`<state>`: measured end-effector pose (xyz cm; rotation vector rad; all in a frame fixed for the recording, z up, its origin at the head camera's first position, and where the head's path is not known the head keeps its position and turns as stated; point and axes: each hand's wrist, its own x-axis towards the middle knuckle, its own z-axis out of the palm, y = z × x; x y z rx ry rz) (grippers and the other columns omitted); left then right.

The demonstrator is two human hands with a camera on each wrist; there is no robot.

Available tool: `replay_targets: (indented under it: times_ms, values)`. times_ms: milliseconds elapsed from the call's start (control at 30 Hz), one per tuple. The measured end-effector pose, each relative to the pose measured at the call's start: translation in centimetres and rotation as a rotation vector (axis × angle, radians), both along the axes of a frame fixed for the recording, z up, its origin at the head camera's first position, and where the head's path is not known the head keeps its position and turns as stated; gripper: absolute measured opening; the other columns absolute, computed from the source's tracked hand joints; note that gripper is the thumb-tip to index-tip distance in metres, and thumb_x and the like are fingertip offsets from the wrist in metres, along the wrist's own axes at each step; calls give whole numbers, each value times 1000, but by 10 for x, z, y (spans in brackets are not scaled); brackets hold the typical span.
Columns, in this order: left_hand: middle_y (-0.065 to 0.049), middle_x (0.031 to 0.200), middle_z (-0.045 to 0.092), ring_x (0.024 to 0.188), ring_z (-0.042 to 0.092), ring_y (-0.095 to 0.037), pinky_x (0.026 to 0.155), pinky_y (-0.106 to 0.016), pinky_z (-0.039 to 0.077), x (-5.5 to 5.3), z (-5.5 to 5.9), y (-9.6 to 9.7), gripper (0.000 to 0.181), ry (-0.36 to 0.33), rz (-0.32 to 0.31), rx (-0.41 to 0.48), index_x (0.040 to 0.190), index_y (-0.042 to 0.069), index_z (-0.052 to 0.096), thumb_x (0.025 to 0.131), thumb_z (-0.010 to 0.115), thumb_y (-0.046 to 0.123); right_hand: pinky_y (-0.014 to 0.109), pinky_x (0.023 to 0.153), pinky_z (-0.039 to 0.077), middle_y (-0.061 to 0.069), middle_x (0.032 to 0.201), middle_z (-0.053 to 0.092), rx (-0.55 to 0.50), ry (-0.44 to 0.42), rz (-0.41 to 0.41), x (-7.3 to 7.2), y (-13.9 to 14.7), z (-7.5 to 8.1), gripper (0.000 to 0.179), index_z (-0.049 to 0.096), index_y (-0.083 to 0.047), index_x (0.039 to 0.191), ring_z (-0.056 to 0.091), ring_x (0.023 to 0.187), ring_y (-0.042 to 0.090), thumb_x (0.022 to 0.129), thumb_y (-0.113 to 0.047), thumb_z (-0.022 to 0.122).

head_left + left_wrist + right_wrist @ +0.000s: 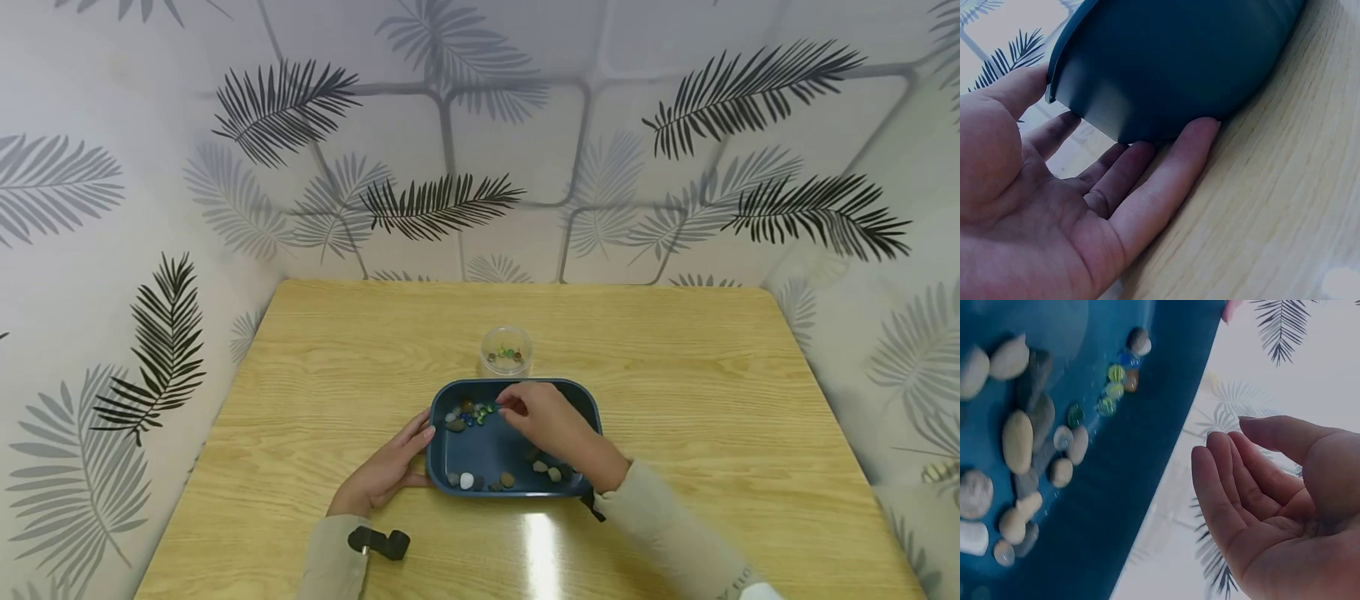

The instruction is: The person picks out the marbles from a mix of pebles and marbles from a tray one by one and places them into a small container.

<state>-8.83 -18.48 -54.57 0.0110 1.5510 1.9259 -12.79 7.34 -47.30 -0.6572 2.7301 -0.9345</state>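
Note:
A dark blue basin point(487, 454) stands on the table with stones and glass marbles in it. Green and blue marbles point(480, 412) gather at its upper left in the head view. My left hand point(386, 467) rests against the basin's left side; in the left wrist view its fingers point(1166, 169) touch the outer wall, with the thumb at the rim. Over the basin, just right of the marbles, is my right hand point(551, 421). Its fingers bend loosely in the right wrist view, apart from the thumb point(1279, 431), and nothing shows between them.
Behind the basin, a clear round container point(506, 350) holds several coloured marbles. Stones point(467, 481) lie along the basin's near side, more of them point(553, 473) partly under the right arm. A leaf-patterned wall point(517, 167) rises behind the wooden table point(337, 358).

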Motion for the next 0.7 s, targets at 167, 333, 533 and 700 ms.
replay_targets:
  times_ms: [167, 333, 533, 700]
  values:
    - [-10, 144, 14, 119, 34, -37, 78, -51, 46, -1, 0, 0, 57, 1, 0, 2, 142, 27, 14, 93, 42, 38, 19, 62, 46, -6, 84, 60, 6, -16, 39, 4, -6, -8, 13, 64, -12, 96, 55, 74, 5, 85, -17, 60]
    - [-9, 144, 15, 119, 35, -37, 78, -51, 46, -1, 0, 0, 58, 4, -1, 1, 142, 27, 14, 93, 42, 38, 19, 63, 47, -5, 84, 60, 9, -54, 37, 6, -13, -17, 15, 65, -10, 97, 55, 74, 6, 85, -18, 59]
    - [-9, 144, 15, 119, 35, -37, 79, -51, 45, -1, 0, 0, 58, 7, -3, 2, 142, 27, 14, 93, 42, 38, 23, 66, 48, -1, 89, 60, 23, -101, 21, 5, -20, -27, 19, 64, -6, 100, 55, 78, 9, 86, -16, 59]
    - [-9, 144, 16, 120, 35, -36, 79, -51, 45, 0, 0, -1, 57, 5, -2, 1, 142, 27, 15, 93, 42, 38, 26, 66, 48, 2, 92, 59, 70, -112, 2, 4, -28, -34, 21, 64, -5, 102, 56, 81, 12, 85, -15, 60]
